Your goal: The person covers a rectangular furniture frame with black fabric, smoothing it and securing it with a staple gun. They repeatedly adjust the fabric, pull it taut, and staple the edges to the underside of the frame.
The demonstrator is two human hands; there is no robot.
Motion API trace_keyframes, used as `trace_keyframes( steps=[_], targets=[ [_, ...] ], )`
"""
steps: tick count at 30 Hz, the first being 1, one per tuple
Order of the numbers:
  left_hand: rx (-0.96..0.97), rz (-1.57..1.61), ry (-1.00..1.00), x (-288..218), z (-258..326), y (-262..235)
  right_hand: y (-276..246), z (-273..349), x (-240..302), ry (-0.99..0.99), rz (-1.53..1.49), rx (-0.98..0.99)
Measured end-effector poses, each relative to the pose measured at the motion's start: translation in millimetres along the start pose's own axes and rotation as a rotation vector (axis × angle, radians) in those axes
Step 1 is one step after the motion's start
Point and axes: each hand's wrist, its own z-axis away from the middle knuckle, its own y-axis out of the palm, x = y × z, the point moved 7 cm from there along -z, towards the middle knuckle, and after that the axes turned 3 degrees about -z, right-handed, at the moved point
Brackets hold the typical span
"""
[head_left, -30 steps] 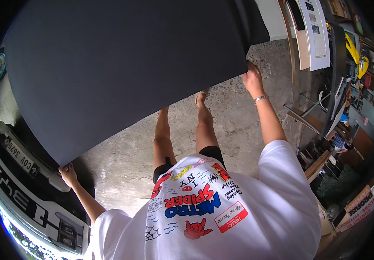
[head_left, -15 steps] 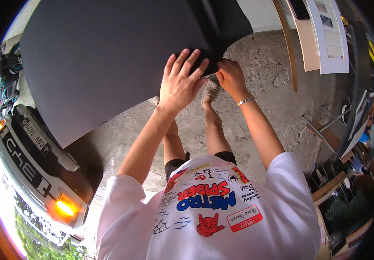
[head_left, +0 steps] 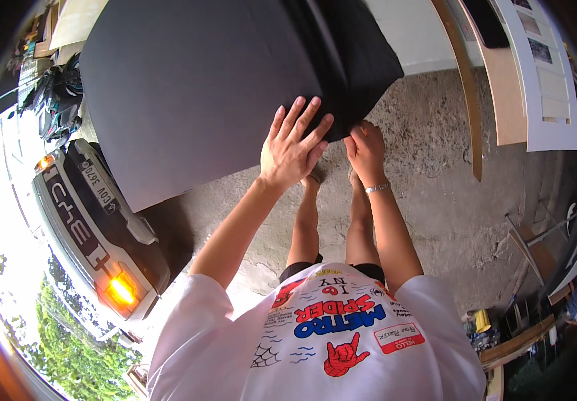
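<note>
A large black sheet (head_left: 181, 93) stretches across the top of the view, flat on its left part. Towards its right end a shiny ridge runs through it, and the loose end droops in folds. My left hand (head_left: 290, 144) rests palm down near the sheet's front edge, fingers spread, beside the ridge. Just to the right, my right hand (head_left: 366, 144) has its fingers curled in a pinch on the loose edge of the sheet. What lies under the sheet is mostly hidden.
A white surface (head_left: 428, 40) shows behind the sheet. At the right are a narrow brown strip (head_left: 465, 100), a tan board (head_left: 505, 113) and a white panel (head_left: 552, 134). A vehicle (head_left: 94, 227) with a lit orange lamp stands at the left. Concrete floor (head_left: 428, 174) lies below.
The whole view has shifted, so the vehicle and sheet sit further right. My right hand keeps its pinch, and the loose end now shows more folds. My left hand stays flat on the sheet.
</note>
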Motion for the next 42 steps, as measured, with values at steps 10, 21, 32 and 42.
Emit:
trace_keyframes(
  steps=[10,21,32,42],
  targets=[
    [-0.068,-0.052,0.006,-5,-1,-4,-16,-13,7,0.003,0.046,0.226],
    [-0.101,-0.052,-0.011,-1,0,-3,-61,-107,45,0.151,-0.082,1.197],
    [-0.182,-0.048,0.046,0,7,-2,-60,-508,-48,0.152,-0.080,-0.142],
    [-0.152,-0.009,0.052,4,8,-5,-17,-580,-123,0.356,-0.295,0.144]
  ],
)
